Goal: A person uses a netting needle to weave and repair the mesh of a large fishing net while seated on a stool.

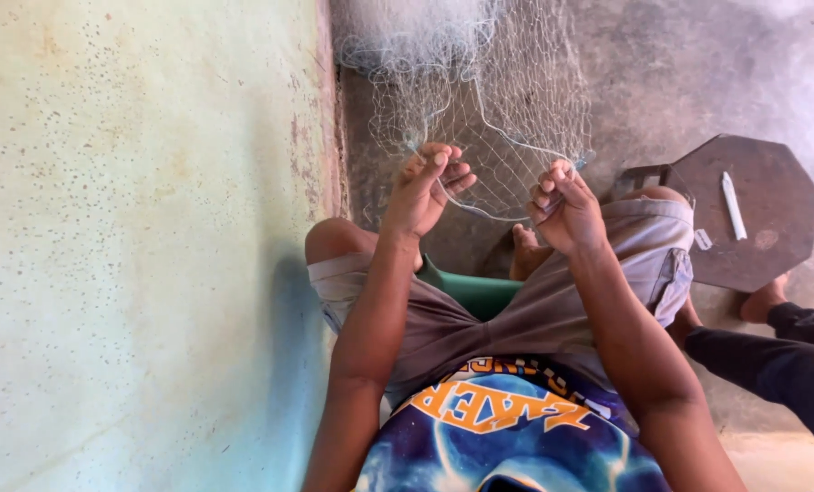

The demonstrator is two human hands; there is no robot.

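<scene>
Fishing net [480, 100] of fine pale mesh is hanging across the upper middle of the frame, bunching thick near the top edge and spreading thin lower down toward the hands. Left hand [422, 187] is pinching a strand at the net's lower left edge, fingers curled shut on it. Right hand [566, 210] is closing as a fist on the mesh at centre right, gripping a thin tool too small to identify. Net is looking very light, limp and snag-prone, likely tearing if yanked; safest grip seems to be the thicker edge cord looping between the hands. Person is sitting on a green seat [475, 292] at centre, knees apart, beside a speckled pale wall [143, 237] filling the left half. Dark octagonal stool [744, 214] is standing at the right, carrying a slim white stick [733, 205] and a small white tag at its left rim. Another person's dark sleeve [789, 355] is showing at lower right.
</scene>
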